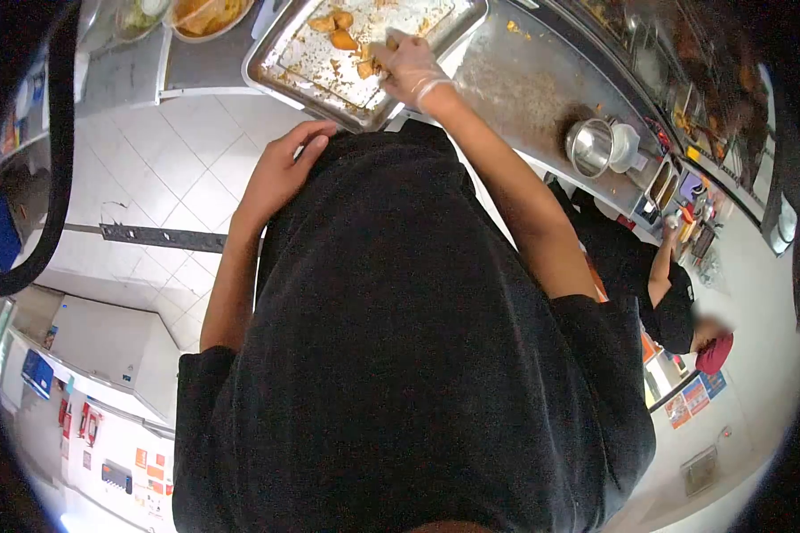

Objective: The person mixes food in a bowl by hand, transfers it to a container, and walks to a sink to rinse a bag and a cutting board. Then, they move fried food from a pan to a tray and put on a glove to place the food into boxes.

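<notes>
My right hand (409,69), in a clear plastic glove, reaches over a metal tray (280,86). Its fingers are bent together close to an orange-brown piece of food (365,66); what they grip, if anything, is hidden. More orange-brown food pieces (342,39) and many crumbs lie on the tray's light surface. Bare and holding nothing, my left hand (284,169) rests near the dark cloth at my waist, just below the tray's near edge. Its thumb and fingers are apart.
To the right runs a steel counter (516,93) with scattered crumbs and a metal bowl (588,147). A bowl of orange food (206,16) stands at the upper left. Farther right, a person in black clothes (627,266) works at the counter. White floor tiles (164,151) show at left.
</notes>
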`<action>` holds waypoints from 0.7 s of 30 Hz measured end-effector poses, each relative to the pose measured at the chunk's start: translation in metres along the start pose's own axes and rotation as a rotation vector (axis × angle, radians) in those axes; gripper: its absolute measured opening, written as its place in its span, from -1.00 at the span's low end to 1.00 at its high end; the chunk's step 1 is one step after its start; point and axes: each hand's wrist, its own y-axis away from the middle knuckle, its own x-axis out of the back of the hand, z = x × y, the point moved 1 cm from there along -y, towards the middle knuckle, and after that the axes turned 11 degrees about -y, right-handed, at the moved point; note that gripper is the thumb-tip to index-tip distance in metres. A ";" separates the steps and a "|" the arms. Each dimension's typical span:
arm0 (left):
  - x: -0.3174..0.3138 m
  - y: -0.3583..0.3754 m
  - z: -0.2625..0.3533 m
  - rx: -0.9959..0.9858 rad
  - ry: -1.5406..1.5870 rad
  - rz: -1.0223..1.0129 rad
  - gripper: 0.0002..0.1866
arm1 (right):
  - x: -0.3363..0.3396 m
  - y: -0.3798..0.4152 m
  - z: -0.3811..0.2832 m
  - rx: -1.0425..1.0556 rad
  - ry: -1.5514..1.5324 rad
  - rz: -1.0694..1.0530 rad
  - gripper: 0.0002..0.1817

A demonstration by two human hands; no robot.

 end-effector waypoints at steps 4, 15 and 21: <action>-0.005 0.001 -0.004 0.009 0.044 0.012 -0.71 | -0.019 0.003 -0.004 0.029 0.196 0.060 -0.41; -0.025 -0.028 0.006 -0.084 -0.093 -0.051 -0.73 | -0.001 0.004 0.021 -0.485 -1.429 0.377 -0.47; -0.044 -0.061 0.045 -0.160 -0.177 -0.138 -0.68 | 0.007 0.097 0.070 -0.118 -2.112 0.657 -0.47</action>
